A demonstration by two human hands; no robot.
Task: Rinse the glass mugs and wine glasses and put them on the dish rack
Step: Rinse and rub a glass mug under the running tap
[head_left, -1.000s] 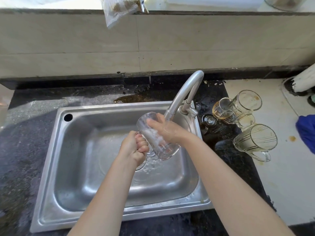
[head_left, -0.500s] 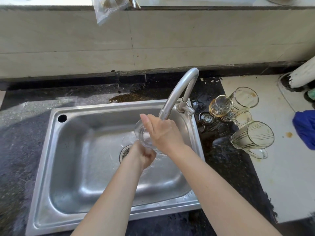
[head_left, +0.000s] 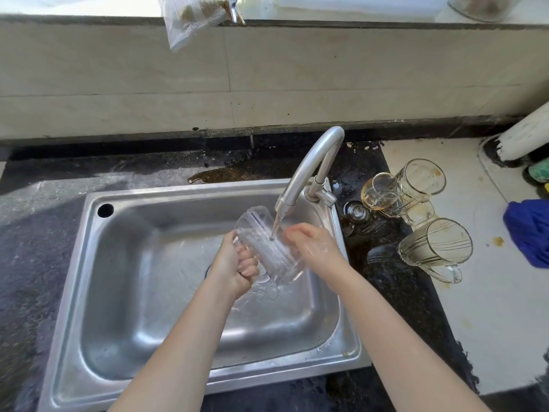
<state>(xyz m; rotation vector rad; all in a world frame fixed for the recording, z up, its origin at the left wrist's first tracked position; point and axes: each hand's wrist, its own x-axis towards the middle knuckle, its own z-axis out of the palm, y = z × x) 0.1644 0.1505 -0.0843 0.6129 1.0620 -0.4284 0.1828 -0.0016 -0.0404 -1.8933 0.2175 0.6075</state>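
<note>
While the left hand (head_left: 237, 263) is gripping the glass mug (head_left: 264, 254) by its handle, the right hand (head_left: 315, 248), fingers curled against it, is rinsing its wall; draining is pending.

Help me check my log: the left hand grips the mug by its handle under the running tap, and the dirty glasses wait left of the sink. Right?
Not quite. The head view shows the dirty glasses right of the sink, not left. The left hand does grip the mug by its handle under the running tap.
</note>
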